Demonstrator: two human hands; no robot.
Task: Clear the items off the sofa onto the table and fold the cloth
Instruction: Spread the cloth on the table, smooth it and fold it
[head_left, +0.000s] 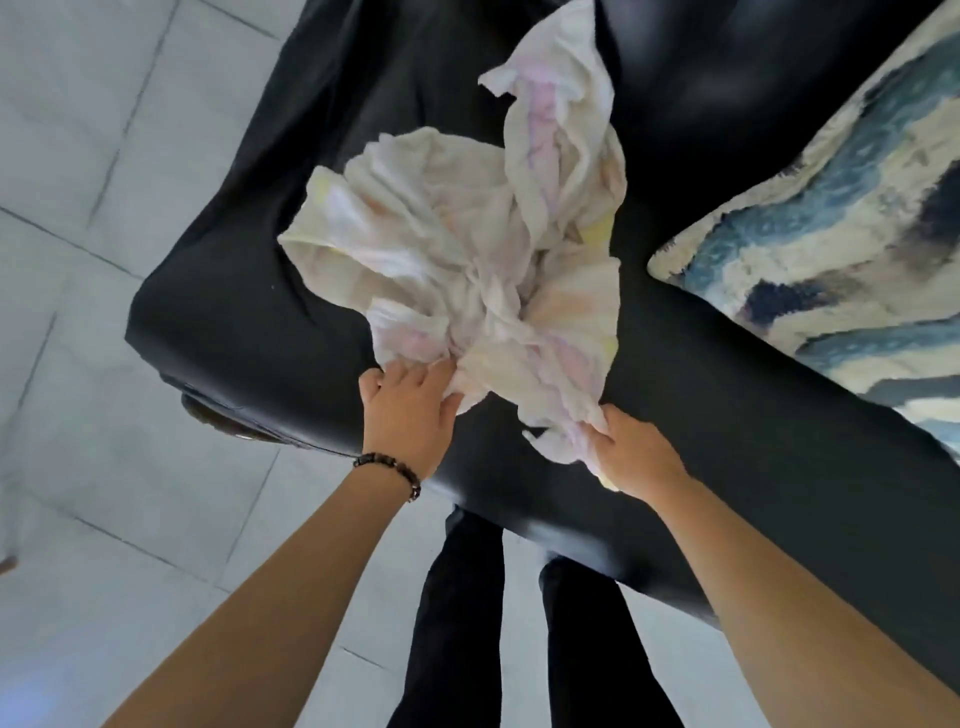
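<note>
Both hands — left hand (410, 402), right hand (631, 452) — grip the crumpled cloth (467, 270) on the sofa (234, 312), likely to spread it for folding.

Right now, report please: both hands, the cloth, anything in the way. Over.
Left hand grips cloth, right hand grips its near corner. Cloth crumpled on black sofa, not yet folded. Patterned cushion close beside it, not touching.
</note>
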